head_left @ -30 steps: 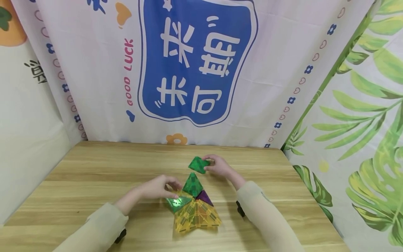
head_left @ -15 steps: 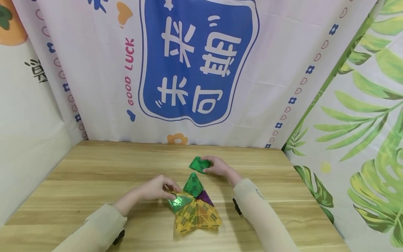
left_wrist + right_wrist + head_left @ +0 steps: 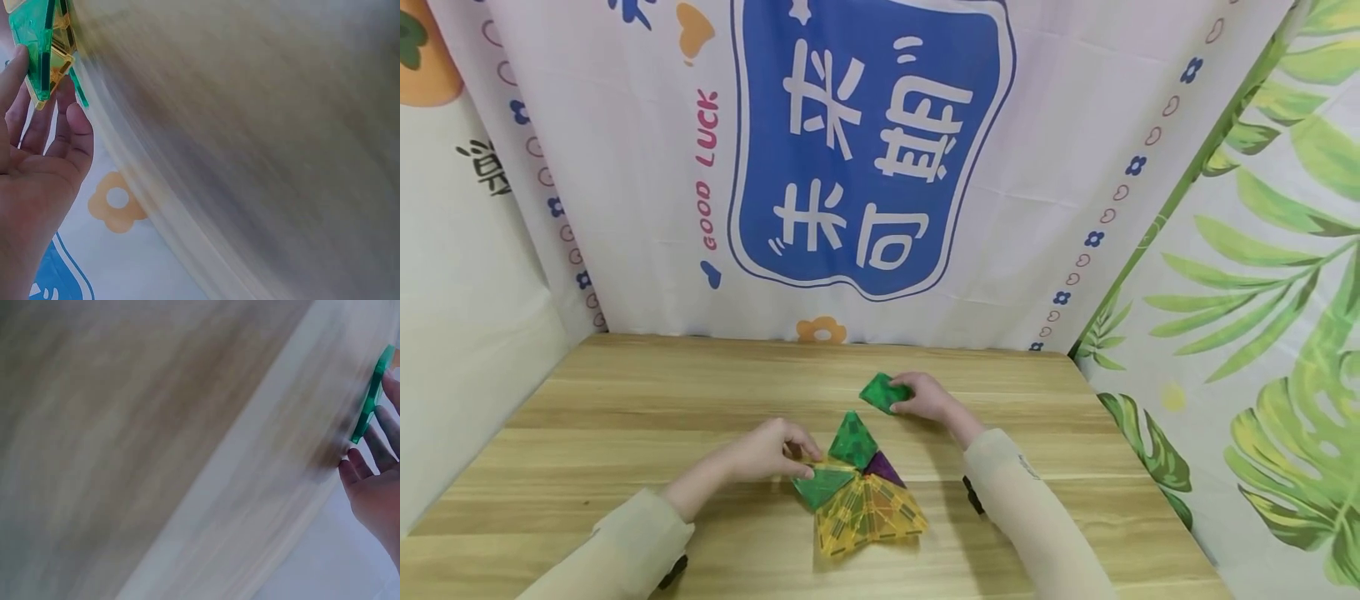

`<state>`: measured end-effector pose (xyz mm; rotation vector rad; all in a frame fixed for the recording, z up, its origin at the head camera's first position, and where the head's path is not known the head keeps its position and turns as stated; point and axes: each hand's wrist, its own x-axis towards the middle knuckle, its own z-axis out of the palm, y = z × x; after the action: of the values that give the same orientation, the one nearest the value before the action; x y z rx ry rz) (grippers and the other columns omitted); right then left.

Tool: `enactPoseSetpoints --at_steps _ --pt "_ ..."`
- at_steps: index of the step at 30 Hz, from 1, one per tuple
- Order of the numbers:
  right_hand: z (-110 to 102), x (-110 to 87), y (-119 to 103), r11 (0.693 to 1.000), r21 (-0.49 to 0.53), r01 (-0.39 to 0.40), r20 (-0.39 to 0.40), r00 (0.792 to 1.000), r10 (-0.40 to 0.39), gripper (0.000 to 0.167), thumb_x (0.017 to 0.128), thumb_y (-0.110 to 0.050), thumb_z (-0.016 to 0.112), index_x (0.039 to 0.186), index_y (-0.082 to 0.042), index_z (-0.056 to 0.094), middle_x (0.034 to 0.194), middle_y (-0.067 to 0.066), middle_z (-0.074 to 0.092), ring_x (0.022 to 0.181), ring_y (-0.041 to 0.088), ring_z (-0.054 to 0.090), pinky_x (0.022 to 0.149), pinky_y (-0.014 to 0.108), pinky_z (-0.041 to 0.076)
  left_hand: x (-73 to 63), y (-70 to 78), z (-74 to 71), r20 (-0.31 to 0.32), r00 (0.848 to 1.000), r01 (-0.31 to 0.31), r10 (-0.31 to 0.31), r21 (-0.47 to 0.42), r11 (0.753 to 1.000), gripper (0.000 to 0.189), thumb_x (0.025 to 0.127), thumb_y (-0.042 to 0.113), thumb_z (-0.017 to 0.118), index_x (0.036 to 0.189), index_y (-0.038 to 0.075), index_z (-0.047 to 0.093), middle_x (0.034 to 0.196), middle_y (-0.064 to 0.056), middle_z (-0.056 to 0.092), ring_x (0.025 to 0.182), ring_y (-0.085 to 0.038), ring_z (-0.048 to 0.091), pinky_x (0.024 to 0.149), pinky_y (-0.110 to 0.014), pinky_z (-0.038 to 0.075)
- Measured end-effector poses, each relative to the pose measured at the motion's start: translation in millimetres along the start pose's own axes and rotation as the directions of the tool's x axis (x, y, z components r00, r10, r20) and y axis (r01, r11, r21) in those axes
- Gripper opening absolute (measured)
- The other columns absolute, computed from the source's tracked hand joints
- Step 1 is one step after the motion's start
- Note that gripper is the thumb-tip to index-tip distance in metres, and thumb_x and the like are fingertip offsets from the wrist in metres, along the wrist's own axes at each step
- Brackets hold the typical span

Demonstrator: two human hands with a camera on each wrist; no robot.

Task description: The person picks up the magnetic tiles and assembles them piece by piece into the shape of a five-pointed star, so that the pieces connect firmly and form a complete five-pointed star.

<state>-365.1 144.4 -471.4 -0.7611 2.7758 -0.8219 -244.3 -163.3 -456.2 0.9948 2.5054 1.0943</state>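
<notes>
A star-like build of translucent magnetic tiles stands on the wooden table. It has yellow tiles (image 3: 872, 518) at the front, a green tile (image 3: 853, 440) at the back and a purple tile (image 3: 886, 468) at the right. My left hand (image 3: 767, 450) pinches the build's left side, where a green tile (image 3: 823, 486) leans by a yellow one. In the left wrist view, the thumb lies on that green tile (image 3: 34, 44), fingers behind. Beyond the build, my right hand (image 3: 925, 397) pinches a separate green tile (image 3: 878, 392), also seen edge-on as a green tile (image 3: 374, 394) in the right wrist view.
The wooden table (image 3: 647, 400) reaches back to a printed cloth (image 3: 647, 208) hanging behind it. A leaf-print cloth (image 3: 1262, 333) hangs on the right and a pale cloth (image 3: 467, 350) on the left.
The back green tile and the left side of the build have shifted slightly left with my left hand. The separate green tile in my right hand has moved a little right, away from the build.
</notes>
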Motion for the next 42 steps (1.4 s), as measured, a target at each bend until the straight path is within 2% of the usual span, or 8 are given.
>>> enactPoseSetpoints --at_steps 6,15,22,28,31,34,37,42 --pt "-4.7 -11.1 2.7 0.998 0.004 -0.057 -0.024 0.998 0.057 0.050 0.083 -0.019 0.073 0.126 -0.002 0.057 0.133 0.018 0.053 0.125 0.034 0.047 0.106 0.047 0.036 -3.9 2.2 1.2 -0.024 0.999 -0.023 0.024 0.024 0.999 0.018 0.079 0.023 0.076 0.095 0.015 0.072 0.094 0.004 0.070 0.078 -0.006 0.061 0.073 -0.024 0.054" --pt "-15.4 -28.5 10.6 0.985 0.073 -0.154 -0.052 0.986 0.158 0.065 0.075 -0.017 0.080 0.131 0.000 0.050 0.123 0.020 0.056 0.110 0.032 0.055 0.093 0.044 0.048 -9.0 11.8 4.7 -0.075 0.997 0.013 -0.010 0.044 0.999 0.016 0.077 0.021 0.077 0.090 0.014 0.072 0.091 0.004 0.069 0.073 -0.007 0.059 0.065 -0.021 0.051" --pt "-25.6 -39.3 25.6 0.987 0.065 -0.147 0.059 0.988 0.143 0.081 0.075 -0.021 0.081 0.142 -0.003 0.039 0.115 0.020 0.054 0.099 0.025 0.055 0.088 0.042 0.048 -8.8 13.3 5.4 -0.073 0.997 -0.011 0.017 0.080 0.997 0.013 0.077 0.017 0.077 0.089 0.014 0.072 0.089 0.005 0.068 0.073 -0.007 0.060 0.064 -0.021 0.052" --pt "-36.7 -45.7 22.8 0.980 -0.004 -0.197 0.177 0.965 0.194 0.086 0.076 -0.027 0.079 0.147 -0.013 0.033 0.117 0.019 0.048 0.101 0.026 0.049 0.091 0.045 0.043 -2.7 14.0 3.6 -0.066 0.997 -0.027 0.041 0.203 0.979 0.040 0.075 0.026 0.078 0.110 0.012 0.064 0.110 -0.001 0.063 0.100 -0.020 0.058 0.087 -0.040 0.051" --pt "-40.2 -44.9 21.1 0.983 -0.055 -0.178 0.210 0.960 0.185 0.085 0.076 -0.028 0.079 0.147 -0.014 0.033 0.115 0.019 0.047 0.101 0.025 0.047 0.090 0.044 0.043 4.4 14.9 4.1 -0.070 0.997 -0.021 0.039 0.236 0.971 0.060 0.074 0.031 0.079 0.127 0.013 0.056 0.133 -0.008 0.051 0.122 -0.030 0.048 0.099 -0.052 0.042" --pt "-42.1 -43.6 20.3 0.982 -0.075 -0.173 0.230 0.955 0.186 0.084 0.077 -0.029 0.079 0.146 -0.015 0.035 0.113 0.019 0.048 0.100 0.025 0.047 0.088 0.043 0.043 13.0 16.5 4.4 -0.043 0.999 -0.022 0.032 0.227 0.974 0.072 0.074 0.034 0.079 0.137 0.018 0.048 0.149 -0.008 0.035 0.135 -0.034 0.032 0.105 -0.058 0.032" --pt "-42.2 -42.2 20.6 0.980 -0.077 -0.182 0.234 0.952 0.195 0.083 0.076 -0.030 0.079 0.145 -0.015 0.036 0.111 0.017 0.049 0.099 0.024 0.048 0.086 0.042 0.044 21.2 17.9 5.0 0.007 0.999 -0.042 0.041 0.225 0.974 0.078 0.073 0.039 0.079 0.141 0.022 0.044 0.153 -0.001 0.027 0.139 -0.032 0.025 0.106 -0.060 0.027" --pt "-40.9 -41.1 21.1 0.980 -0.045 -0.194 0.217 0.956 0.199 0.081 0.074 -0.028 0.081 0.141 -0.010 0.039 0.114 0.018 0.053 0.101 0.025 0.053 0.089 0.042 0.046 30.2 17.5 6.1 0.074 0.996 -0.074 0.058 0.241 0.968 0.079 0.074 0.042 0.078 0.141 0.020 0.044 0.153 0.001 0.028 0.140 -0.031 0.023 0.107 -0.062 0.024"
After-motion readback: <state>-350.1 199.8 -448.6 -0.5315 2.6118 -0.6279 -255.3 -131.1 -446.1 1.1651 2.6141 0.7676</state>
